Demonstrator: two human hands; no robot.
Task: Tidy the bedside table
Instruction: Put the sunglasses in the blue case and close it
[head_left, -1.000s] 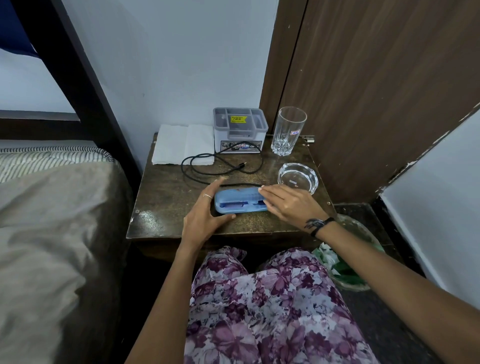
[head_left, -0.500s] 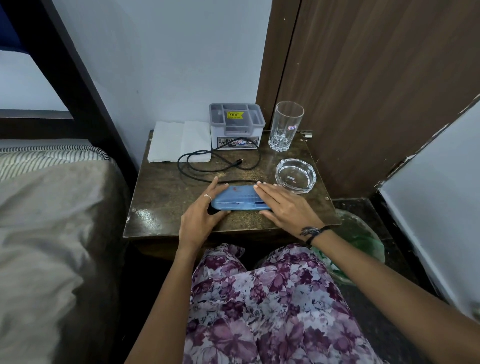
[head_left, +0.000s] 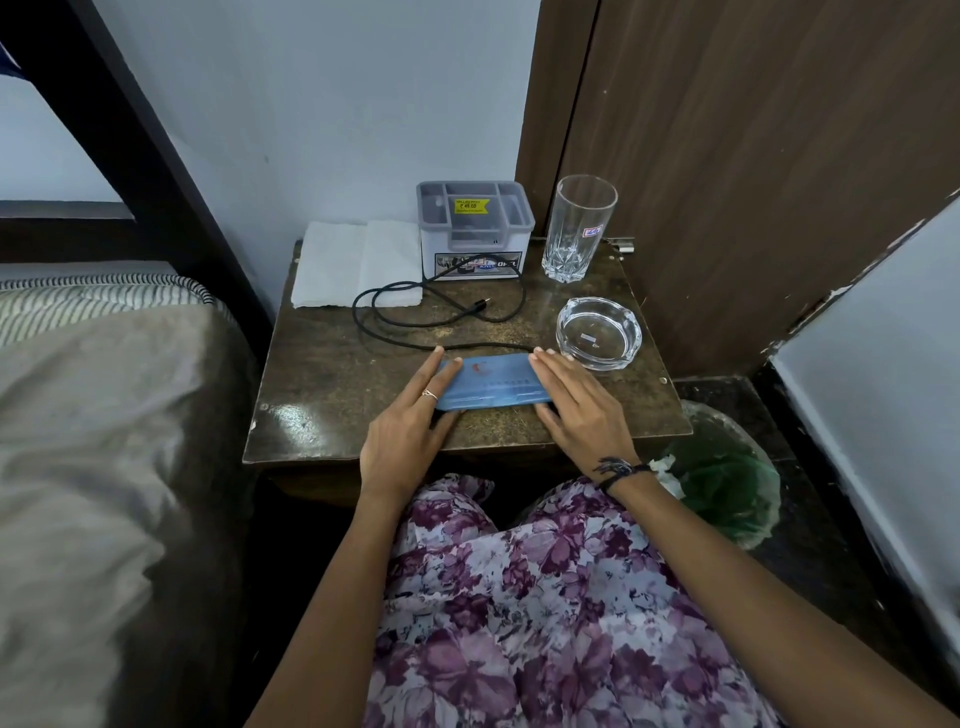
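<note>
One blue case (head_left: 491, 382), one tumbler (head_left: 578, 228), one ashtray (head_left: 598, 332), one organiser (head_left: 474, 228), one cable (head_left: 415, 312).

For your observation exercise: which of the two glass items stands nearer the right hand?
The ashtray, low and round, just beyond the right hand; the tall tumbler stands farther back.

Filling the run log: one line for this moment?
left hand and right hand: flat on blue plastic case | dark wooden bedside table

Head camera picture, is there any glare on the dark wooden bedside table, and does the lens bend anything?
Head view: a bright glare patch sits on the dark wooden bedside table at its front left corner; wide-angle distortion tilts the brown wooden door and black bed frame post.
</note>
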